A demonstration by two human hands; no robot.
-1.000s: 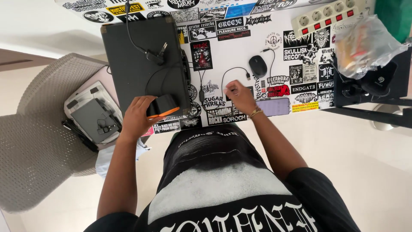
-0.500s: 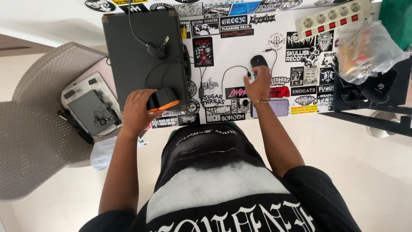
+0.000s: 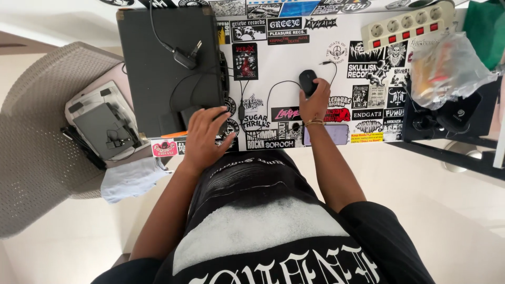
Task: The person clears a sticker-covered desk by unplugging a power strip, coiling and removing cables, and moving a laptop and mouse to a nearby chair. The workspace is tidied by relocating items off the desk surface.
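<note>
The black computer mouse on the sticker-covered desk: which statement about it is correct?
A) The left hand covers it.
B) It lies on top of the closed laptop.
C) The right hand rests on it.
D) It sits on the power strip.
C: the right hand rests its fingers on the black mouse.

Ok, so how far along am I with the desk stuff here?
Done: the laptop is shut, with a charger plug lying loose on its lid. In hand: your left hand rests spread by a small black box at the laptop's near edge, and your right hand covers the mouse. Left: the plug is not in the power strip.
</note>
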